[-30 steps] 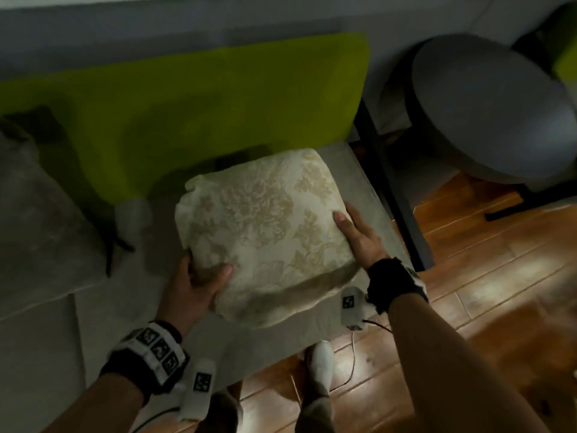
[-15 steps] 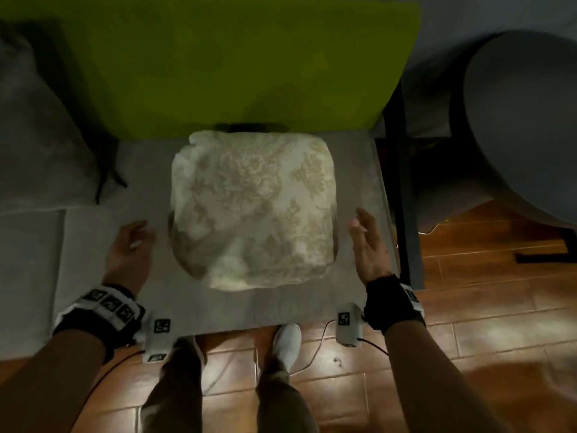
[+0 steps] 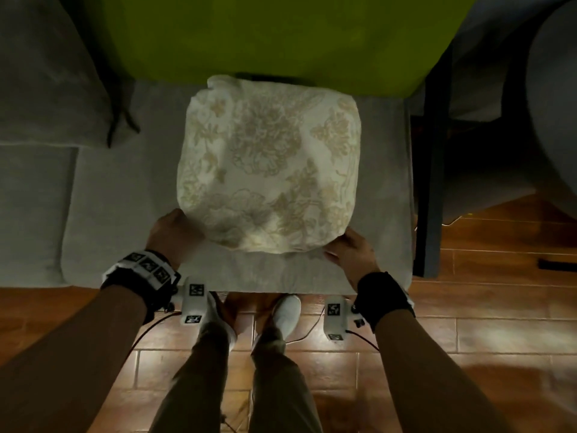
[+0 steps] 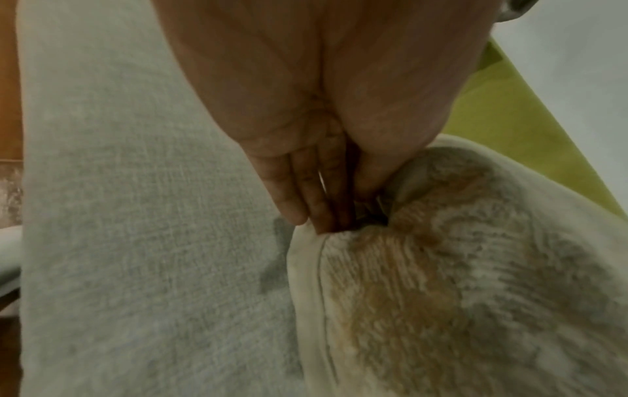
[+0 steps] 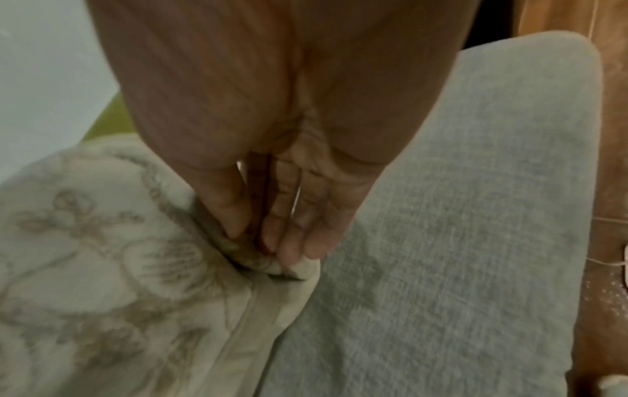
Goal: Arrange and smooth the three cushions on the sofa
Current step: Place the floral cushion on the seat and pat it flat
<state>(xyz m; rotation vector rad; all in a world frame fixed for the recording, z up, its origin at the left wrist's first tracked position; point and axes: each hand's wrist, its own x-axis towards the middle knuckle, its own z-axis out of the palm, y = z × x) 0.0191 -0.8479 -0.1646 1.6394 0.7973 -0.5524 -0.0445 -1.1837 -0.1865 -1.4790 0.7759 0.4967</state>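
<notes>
We've got the floral cushion [image 3: 268, 164] lying flat on the grey seat pad [image 3: 118, 220] of the sofa, its far edge against the green backrest [image 3: 249, 35], roughly centred on this seat. Both hands are on its near corners: left hand [image 3: 175, 235] pinches the near-left corner, thumb on top and fingers [image 4: 299, 193] tucked at the seam; right hand [image 3: 351, 253] pinches the near-right corner, fingers [image 5: 299, 223] clamped on the piping tip. So both are grasping the cushion, neither released. We read the step in hand as squaring and tensioning the cover. To do it well: pull both corners outward and slightly toward us with even force so the cover goes taut without dragging the whole cushion off the backrest; uneven pull will skew it. Keep the grip on the seam and piping, not loose face fabric, or we just make new wrinkles. The filling looks lumpy near the front edge, so after the corner tug we'd release and sweep flat palms from centre outward. Then likely tip it upright against the backrest. 1 grey cushion [image 3: 46, 73] sits to the left on the next seat; the 3rd is not in view, so we judge the task well short of done, with the other 2 left to deal with
</notes>
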